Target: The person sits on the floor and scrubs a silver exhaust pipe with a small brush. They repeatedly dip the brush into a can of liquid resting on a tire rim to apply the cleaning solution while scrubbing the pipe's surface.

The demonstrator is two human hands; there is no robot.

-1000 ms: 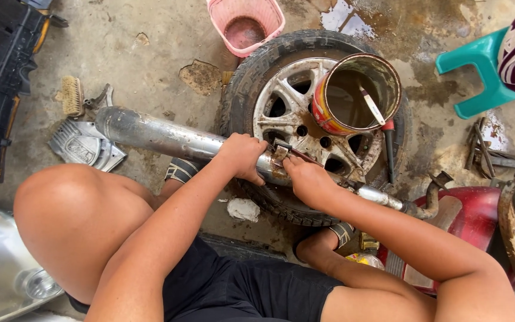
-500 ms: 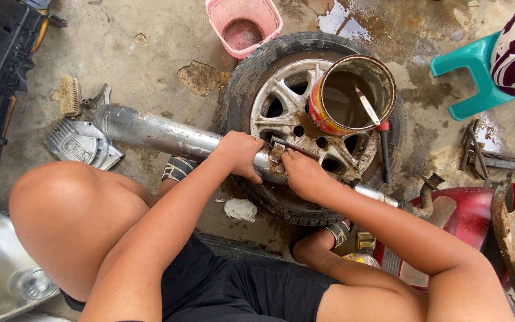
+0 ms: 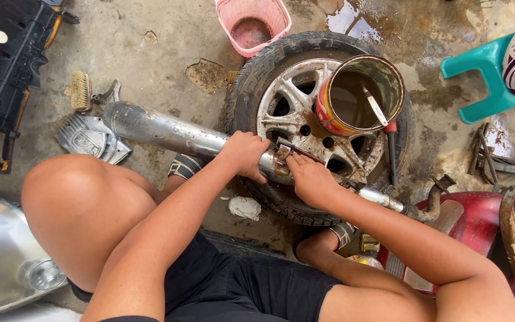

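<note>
**A:** Starting at the far left of the frame, what was there?

**B:** A black plastic body panel (image 3: 4, 71) lay in the upper left corner, with a small wooden scrub brush (image 3: 80, 89) just right of it on the concrete floor (image 3: 168, 36). A finned grey metal cover (image 3: 90, 140) sat below the brush, touching the fat end of the long dull-silver exhaust pipe (image 3: 162, 132).

**B:** The pipe ran rightward across a worn car tyre on a grey alloy wheel (image 3: 305, 122), lying flat near the middle.

**A:** And the hands?

**B:** The left hand (image 3: 247, 154) was closed around the pipe, fingers wrapped over its top, pinning it on the tyre. The right hand (image 3: 311, 179) was closed too, pressing a small rusty bracket (image 3: 282, 151) on the pipe; whether it pinched a tool I could not tell.

**A:** Any change from a second before?

**B:** Hardly. Both hands kept the same hold at the same spot; only the view shifted slightly. I'd judge the work on that bracket was mid-way, not finished.

**A:** Further right?

**B:** A rusty red-and-yellow tin can (image 3: 353, 95) stood on the wheel, a stick inside. A pink plastic basket (image 3: 253, 24) sat above, a teal plastic stool (image 3: 481, 77) at the upper right.
</note>
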